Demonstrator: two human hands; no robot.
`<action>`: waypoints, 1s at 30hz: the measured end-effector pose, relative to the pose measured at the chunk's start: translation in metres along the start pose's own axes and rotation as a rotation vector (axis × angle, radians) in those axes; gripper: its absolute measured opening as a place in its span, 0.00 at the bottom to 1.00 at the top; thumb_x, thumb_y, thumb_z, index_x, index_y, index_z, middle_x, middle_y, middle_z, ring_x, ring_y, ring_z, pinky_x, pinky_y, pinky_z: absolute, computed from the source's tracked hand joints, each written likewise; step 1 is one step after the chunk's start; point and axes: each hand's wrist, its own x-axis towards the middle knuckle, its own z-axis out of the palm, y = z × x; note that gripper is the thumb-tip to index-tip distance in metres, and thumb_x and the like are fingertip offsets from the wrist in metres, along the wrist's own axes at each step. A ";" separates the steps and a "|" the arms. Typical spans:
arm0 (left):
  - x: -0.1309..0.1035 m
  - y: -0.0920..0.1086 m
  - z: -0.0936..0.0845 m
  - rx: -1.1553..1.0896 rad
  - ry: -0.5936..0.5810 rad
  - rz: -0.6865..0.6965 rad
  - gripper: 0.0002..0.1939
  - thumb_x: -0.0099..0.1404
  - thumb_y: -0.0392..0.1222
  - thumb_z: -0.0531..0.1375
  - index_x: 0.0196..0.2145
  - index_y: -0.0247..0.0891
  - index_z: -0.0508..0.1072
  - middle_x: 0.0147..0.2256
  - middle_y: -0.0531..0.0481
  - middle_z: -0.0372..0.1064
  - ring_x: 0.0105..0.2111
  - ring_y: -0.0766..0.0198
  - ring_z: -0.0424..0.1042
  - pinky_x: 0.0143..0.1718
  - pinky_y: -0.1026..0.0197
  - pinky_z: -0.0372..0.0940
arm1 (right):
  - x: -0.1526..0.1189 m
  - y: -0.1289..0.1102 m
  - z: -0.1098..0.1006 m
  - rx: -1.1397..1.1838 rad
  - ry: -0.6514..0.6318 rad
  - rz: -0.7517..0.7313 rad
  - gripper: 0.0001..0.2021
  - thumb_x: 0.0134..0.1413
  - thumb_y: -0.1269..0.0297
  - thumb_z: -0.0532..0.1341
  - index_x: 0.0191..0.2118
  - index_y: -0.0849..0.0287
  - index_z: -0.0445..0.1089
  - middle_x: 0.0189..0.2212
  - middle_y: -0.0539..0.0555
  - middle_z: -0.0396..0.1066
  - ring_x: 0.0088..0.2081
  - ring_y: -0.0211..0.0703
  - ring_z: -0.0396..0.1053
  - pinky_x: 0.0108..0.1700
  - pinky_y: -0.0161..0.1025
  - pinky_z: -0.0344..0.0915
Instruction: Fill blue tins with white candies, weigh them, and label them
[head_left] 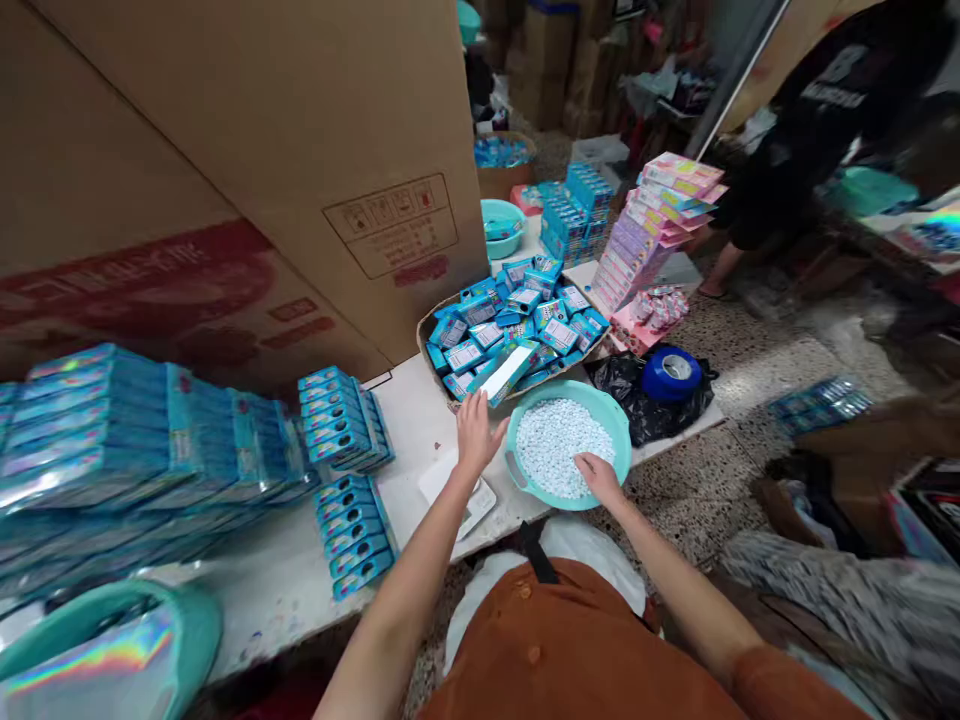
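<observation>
My left hand (478, 432) is at the near end of a long blue box (508, 372) with a white side, its fingers against the box and its thumb out to the right. The box is tilted over a shallow carton (426, 345) heaped with small blue boxes (523, 310). In a turquoise basin (622, 432) lie many small white bead-like pellets (559, 440). My right hand (601, 482) reaches over the basin's near right rim, fingertips closed together among the pellets. Below my left wrist sits a white scale-like device (477, 505).
Stacked blue boxes (112, 430) and smaller stacks (341, 420) line the left side before a big cardboard box (300, 130). Blue tape (671, 372) lies on a black bag right of the basin. Pink boxes (645, 230) stand behind. A person (840, 110) is at the far right.
</observation>
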 end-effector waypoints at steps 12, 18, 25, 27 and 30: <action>-0.046 0.061 -0.031 -0.023 0.218 -0.193 0.07 0.63 0.44 0.58 0.32 0.38 0.71 0.27 0.49 0.70 0.31 0.60 0.65 0.39 0.57 0.58 | 0.040 0.053 -0.049 -0.182 -0.248 -0.174 0.16 0.59 0.60 0.48 0.34 0.59 0.71 0.35 0.58 0.73 0.40 0.45 0.68 0.44 0.38 0.60; -0.122 0.051 -0.051 0.086 0.328 -0.487 0.08 0.64 0.44 0.57 0.31 0.38 0.69 0.26 0.50 0.67 0.30 0.60 0.64 0.35 0.59 0.57 | 0.043 0.058 -0.039 -0.195 -0.308 -0.208 0.17 0.58 0.57 0.48 0.36 0.59 0.72 0.37 0.58 0.73 0.41 0.47 0.68 0.46 0.40 0.61; -0.080 -0.032 -0.023 0.103 0.213 -0.654 0.10 0.64 0.44 0.54 0.29 0.39 0.69 0.28 0.47 0.68 0.32 0.58 0.65 0.36 0.58 0.56 | 0.046 0.051 -0.041 -0.206 -0.287 -0.191 0.19 0.58 0.53 0.48 0.38 0.59 0.72 0.38 0.58 0.73 0.42 0.49 0.70 0.47 0.42 0.62; -0.056 -0.056 -0.008 0.132 0.185 -0.664 0.10 0.64 0.44 0.53 0.30 0.38 0.69 0.30 0.45 0.70 0.35 0.56 0.66 0.38 0.57 0.56 | 0.044 0.050 -0.044 -0.211 -0.283 -0.184 0.19 0.58 0.54 0.48 0.39 0.59 0.72 0.40 0.59 0.73 0.43 0.49 0.69 0.48 0.43 0.62; -0.029 -0.083 0.015 0.128 0.124 -0.682 0.10 0.64 0.43 0.52 0.32 0.37 0.71 0.33 0.42 0.71 0.38 0.53 0.67 0.41 0.54 0.56 | 0.041 0.049 -0.046 -0.221 -0.268 -0.183 0.19 0.59 0.54 0.49 0.39 0.59 0.72 0.40 0.59 0.73 0.44 0.50 0.69 0.49 0.43 0.63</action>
